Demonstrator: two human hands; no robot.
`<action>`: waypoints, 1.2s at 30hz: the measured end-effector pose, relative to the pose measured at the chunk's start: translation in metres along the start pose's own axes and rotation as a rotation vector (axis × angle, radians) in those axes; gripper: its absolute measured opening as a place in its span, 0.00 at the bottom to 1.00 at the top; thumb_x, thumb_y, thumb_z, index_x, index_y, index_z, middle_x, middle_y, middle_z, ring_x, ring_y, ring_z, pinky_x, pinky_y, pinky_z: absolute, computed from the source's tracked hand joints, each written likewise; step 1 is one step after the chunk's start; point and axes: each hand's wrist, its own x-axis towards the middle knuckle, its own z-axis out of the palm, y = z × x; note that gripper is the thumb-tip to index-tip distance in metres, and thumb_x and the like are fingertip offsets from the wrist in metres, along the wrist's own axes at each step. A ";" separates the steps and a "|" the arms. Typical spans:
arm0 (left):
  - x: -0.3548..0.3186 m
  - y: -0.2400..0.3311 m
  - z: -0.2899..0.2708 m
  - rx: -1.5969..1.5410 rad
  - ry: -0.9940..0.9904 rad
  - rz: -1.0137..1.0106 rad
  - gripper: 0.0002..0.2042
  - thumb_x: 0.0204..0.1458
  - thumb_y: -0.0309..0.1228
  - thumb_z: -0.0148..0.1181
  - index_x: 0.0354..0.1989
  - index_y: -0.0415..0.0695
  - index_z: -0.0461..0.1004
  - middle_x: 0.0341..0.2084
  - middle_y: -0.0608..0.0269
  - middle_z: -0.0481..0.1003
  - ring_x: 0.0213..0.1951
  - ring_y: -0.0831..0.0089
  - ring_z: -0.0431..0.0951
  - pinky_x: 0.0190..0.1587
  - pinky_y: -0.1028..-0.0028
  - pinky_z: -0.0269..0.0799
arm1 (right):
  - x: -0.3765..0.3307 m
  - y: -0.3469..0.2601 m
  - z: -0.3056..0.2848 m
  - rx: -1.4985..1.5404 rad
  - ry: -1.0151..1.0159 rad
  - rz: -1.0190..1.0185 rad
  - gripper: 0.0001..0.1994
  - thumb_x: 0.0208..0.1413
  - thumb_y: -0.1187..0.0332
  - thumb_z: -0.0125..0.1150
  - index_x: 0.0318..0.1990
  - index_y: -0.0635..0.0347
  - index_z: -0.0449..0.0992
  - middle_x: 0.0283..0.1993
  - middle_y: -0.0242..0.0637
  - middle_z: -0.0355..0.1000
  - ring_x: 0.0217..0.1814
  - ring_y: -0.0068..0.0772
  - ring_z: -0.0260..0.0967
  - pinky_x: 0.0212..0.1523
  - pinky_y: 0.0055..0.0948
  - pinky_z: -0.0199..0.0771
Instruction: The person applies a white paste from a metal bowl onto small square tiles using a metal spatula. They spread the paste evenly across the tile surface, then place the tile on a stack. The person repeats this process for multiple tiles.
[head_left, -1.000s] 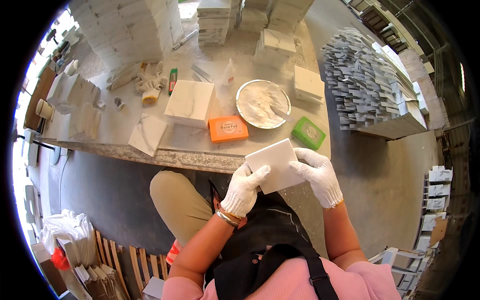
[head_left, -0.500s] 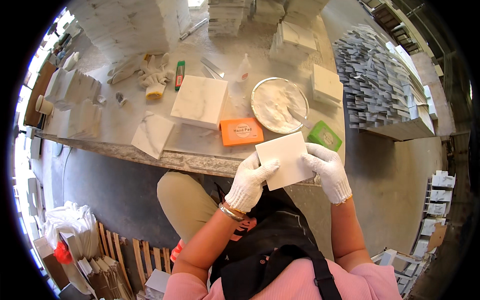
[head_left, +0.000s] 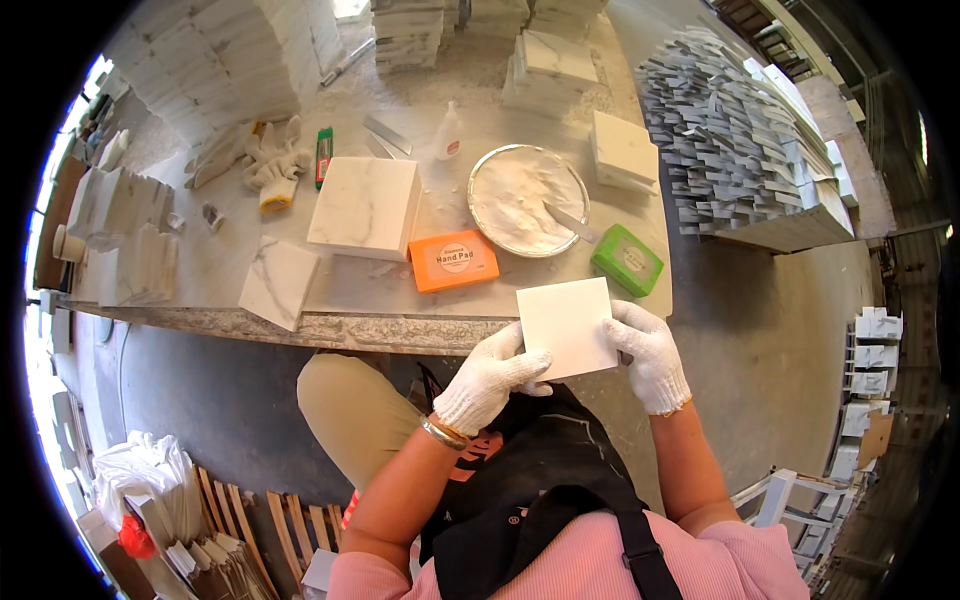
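Note:
Between my gloved hands I hold a square white tile (head_left: 567, 328), its plain pale face turned up, just off the front edge of the table. My left hand (head_left: 492, 372) grips its lower left side, with the thumb near the bottom corner. The right side is held by my right hand (head_left: 648, 352), thumb at the edge and fingers behind. Just beyond the tile lie a green hand pad (head_left: 627, 260) and an orange hand pad (head_left: 454, 261). A round bowl of white paste (head_left: 527, 200) stands behind them, with a putty knife (head_left: 572, 222) resting in it.
The stone-topped table (head_left: 350, 295) bears a stack of marbled tiles (head_left: 365, 205), a single tile (head_left: 280, 282), work gloves (head_left: 272, 170), a small squeeze bottle (head_left: 449, 133) and a green box (head_left: 324, 157). Tall tile stacks (head_left: 210, 65) stand farther back. A pallet of grey-edged tiles (head_left: 730, 140) is at right.
The tile has turned slightly and sits straighter between my hands. My left fingertips now show beneath its lower edge. The table and its contents have shifted left in view.

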 end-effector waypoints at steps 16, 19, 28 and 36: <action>0.005 0.044 -0.008 -0.066 0.145 0.249 0.24 0.57 0.30 0.59 0.61 0.30 0.68 0.51 0.57 0.77 0.49 0.72 0.78 0.54 0.72 0.73 | 0.059 -0.056 0.006 -0.929 0.282 -0.538 0.19 0.57 0.56 0.66 0.51 0.59 0.78 0.42 0.40 0.78 0.41 0.34 0.76 0.44 0.33 0.75; 0.009 0.043 -0.012 -0.084 0.141 0.218 0.23 0.57 0.30 0.59 0.60 0.31 0.69 0.50 0.57 0.77 0.50 0.71 0.77 0.55 0.70 0.72 | 0.072 -0.057 0.017 -1.007 0.195 -0.506 0.21 0.55 0.53 0.67 0.51 0.55 0.78 0.37 0.41 0.78 0.37 0.38 0.77 0.41 0.33 0.75; 0.012 0.043 -0.017 -0.058 0.212 0.199 0.22 0.58 0.30 0.59 0.59 0.32 0.70 0.50 0.58 0.77 0.50 0.73 0.76 0.55 0.72 0.71 | 0.085 -0.067 0.020 -0.988 0.163 -0.724 0.10 0.58 0.68 0.61 0.46 0.54 0.82 0.39 0.44 0.80 0.38 0.43 0.78 0.39 0.33 0.76; 0.019 0.038 -0.018 -0.058 0.205 0.271 0.22 0.60 0.31 0.58 0.60 0.31 0.70 0.51 0.59 0.77 0.51 0.74 0.76 0.56 0.72 0.70 | 0.072 -0.079 0.005 -0.553 0.136 -0.363 0.11 0.58 0.72 0.60 0.47 0.63 0.82 0.33 0.33 0.78 0.31 0.21 0.72 0.34 0.23 0.72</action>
